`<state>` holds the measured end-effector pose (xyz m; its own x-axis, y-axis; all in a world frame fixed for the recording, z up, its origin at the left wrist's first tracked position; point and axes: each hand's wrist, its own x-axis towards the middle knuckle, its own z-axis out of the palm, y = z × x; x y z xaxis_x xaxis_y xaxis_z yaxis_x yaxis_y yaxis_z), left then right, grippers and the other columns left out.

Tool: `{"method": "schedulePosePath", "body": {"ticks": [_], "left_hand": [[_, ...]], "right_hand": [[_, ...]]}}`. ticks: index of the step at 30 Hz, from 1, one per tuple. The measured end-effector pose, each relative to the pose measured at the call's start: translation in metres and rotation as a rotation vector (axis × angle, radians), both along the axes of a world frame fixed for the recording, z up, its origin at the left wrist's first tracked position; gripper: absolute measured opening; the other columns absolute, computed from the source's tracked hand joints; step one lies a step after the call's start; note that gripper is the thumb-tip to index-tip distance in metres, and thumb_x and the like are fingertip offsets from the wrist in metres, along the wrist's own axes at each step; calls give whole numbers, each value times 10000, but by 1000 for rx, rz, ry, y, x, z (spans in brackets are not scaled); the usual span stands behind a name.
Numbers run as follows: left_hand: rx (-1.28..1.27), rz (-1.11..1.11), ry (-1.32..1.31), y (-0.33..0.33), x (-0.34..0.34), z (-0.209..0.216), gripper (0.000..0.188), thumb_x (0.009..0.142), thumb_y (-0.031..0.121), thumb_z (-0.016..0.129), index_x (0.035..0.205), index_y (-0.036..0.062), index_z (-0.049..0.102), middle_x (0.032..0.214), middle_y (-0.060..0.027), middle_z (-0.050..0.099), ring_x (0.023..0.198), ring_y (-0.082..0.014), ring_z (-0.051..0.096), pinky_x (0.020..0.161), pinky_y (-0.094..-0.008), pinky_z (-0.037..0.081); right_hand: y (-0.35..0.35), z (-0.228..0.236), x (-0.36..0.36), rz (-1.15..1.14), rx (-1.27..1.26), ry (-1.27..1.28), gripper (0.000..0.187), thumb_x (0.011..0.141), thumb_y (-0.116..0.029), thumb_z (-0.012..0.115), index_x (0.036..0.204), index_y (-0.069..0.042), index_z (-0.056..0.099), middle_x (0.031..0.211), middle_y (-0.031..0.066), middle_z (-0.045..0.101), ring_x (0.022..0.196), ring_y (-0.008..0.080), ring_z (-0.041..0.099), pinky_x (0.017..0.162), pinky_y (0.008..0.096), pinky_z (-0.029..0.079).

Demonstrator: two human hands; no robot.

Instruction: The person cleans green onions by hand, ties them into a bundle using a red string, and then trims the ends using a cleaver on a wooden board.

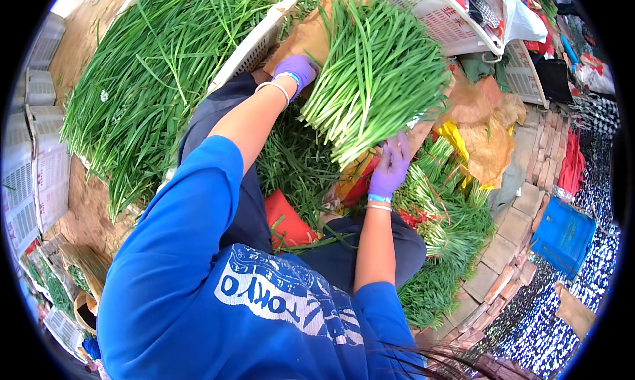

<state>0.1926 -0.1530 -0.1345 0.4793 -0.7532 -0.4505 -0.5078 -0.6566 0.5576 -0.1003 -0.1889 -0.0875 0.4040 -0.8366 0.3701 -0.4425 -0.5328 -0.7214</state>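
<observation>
A large bunch of garlic chives lies in front of me on a brown board-like sheet, pale stem ends toward me. My left hand, in a purple glove, is closed at the bunch's left edge; its fingertips are hidden. My right hand, also gloved in purple, touches the cut stem ends with its fingers stretched out and apart. Loose green leaves lie below the bunch, between my legs. Tied bundles of chives with red ties lie to the right.
A white crate stands beside a big heap of chives at left. Another white crate holds bags at the back. Yellow-brown plastic, bricks and a blue crate are at right. A red piece lies by my leg.
</observation>
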Motion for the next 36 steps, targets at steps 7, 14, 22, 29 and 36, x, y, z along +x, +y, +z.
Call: {"method": "schedulePosePath", "body": {"ticks": [7, 14, 22, 29, 36], "left_hand": [[-175, -359, -440, -10, -7, -21, 241, 822, 193, 463, 869, 45, 647, 881, -148, 635, 816, -304, 613, 702, -384, 480], [106, -476, -509, -12, -36, 50, 209, 797, 161, 487, 845, 40, 651, 833, -161, 638, 789, -304, 622, 676, -382, 486], [-179, 372, -390, -1, -76, 34, 183, 755, 167, 517, 836, 22, 594, 925, -174, 565, 849, -325, 557, 702, -398, 466], [-115, 395, 37, 2, -53, 48, 299, 754, 268, 525, 828, 0, 633, 862, -245, 593, 848, -360, 576, 767, -384, 451], [-92, 30, 188, 6, -19, 45, 397, 778, 316, 539, 1003, -8, 582, 935, -203, 609, 897, -294, 582, 802, -329, 432]], "right_hand": [[-11, 9, 53, 56, 633, -651, 97, 889, -97, 428, 898, -22, 488, 1096, 180, 556, 457, 78, 496, 437, 186, 431], [-26, 12, 96, 247, 637, -317, 108, 882, -127, 457, 880, -32, 508, 767, 83, 622, 551, 102, 535, 504, 204, 421], [-27, 25, 152, 420, 105, 281, 204, 792, -283, 515, 771, -90, 580, 701, 169, 578, 667, 354, 560, 586, 423, 448], [-53, 20, 169, 462, 180, 661, 203, 754, -283, 535, 766, -98, 618, 767, 143, 612, 735, 334, 579, 666, 427, 458], [-59, 28, 145, 461, 772, 237, 171, 785, -171, 511, 789, -18, 587, 705, 119, 620, 522, 171, 553, 492, 294, 453]]}}
